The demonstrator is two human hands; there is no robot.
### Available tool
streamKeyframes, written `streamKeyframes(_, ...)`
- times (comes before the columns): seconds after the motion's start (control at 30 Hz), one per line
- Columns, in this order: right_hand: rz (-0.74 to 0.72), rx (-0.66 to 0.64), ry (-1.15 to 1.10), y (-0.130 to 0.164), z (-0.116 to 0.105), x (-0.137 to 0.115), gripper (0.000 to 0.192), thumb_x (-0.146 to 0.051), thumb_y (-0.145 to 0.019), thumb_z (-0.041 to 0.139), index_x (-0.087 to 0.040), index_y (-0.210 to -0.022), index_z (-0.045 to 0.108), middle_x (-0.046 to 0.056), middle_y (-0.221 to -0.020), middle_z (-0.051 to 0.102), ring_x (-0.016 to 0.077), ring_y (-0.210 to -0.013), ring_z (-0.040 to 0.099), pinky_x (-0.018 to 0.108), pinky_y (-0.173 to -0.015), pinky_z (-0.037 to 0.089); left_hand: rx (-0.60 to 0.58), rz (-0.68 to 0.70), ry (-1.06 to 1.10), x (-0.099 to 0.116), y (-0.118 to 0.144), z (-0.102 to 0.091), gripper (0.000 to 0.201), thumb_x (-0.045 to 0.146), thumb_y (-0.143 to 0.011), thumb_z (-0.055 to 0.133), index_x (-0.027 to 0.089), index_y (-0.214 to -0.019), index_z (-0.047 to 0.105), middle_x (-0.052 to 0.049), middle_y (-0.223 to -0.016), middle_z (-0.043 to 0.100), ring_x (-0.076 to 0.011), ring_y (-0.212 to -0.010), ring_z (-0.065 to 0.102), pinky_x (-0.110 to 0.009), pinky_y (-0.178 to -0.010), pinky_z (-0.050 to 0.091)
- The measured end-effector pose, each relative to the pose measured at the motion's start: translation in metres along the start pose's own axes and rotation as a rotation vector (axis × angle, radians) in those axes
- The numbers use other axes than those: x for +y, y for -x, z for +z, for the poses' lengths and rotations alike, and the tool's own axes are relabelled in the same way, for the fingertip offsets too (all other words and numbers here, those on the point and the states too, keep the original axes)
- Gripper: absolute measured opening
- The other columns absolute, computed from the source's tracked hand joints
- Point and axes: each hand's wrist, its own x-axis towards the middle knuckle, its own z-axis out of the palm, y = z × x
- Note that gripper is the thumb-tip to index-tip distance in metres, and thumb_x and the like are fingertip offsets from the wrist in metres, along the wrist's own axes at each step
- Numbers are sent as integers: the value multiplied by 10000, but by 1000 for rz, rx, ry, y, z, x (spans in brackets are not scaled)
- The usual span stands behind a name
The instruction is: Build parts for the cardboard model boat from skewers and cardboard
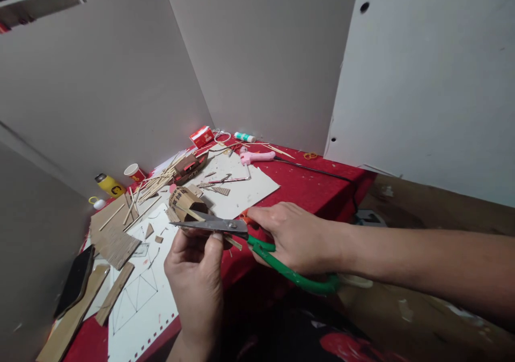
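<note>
Now the right hand (pixel 295 237) is gripping green-handled scissors (pixel 249 238), steel blades nearly closed and pointing left over a cardboard roll (pixel 185 204); the left hand (pixel 196 268) is pinching a wooden stick (pixel 232 242) beneath them.

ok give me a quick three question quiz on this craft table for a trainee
1. True or false: the right hand holds the green-handled scissors.
2. What does the left hand hold at the blades: A) the cardboard roll piece B) the pink glue gun C) the yellow bottle?
3. What colour is the cloth on the table?

Key: 1 true; 2 A; 3 red.
</note>
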Motion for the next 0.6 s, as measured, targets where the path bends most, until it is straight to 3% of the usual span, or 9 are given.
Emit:
streamKeyframes(0.17,12,-36,13,1,-3,-1,191,-335,-736,560,-168,-829,578,70,-701,655,199,-597,576,264,-541,343,-9,-4,-9,1,-1,-1,108,203,-737,733,167,-838,722,-1,-747,714,-123,-668,660,-200,-637,563)
streamKeyframes(0.37,15,-152,-115,-2,-11,-5,137,-323,-768,551,-187,-782,546,26,-633,602,140,-522,492,245,-527,343,6,-30,5,4,-5,-2,65,177,-701,741,161,-741,692,27,-658,660,-86,-588,588,-161,-570,512)
streamKeyframes(0.6,-43,-332,-271,-5,-22,-1,132,-308,-837,491,-182,-826,525,37,-701,618,169,-621,566,254,-568,409,-7,-106,47,0,-11,-14,130,245,-724,775,176,-757,669,42,-681,647,-73,-609,593,-141,-574,495)
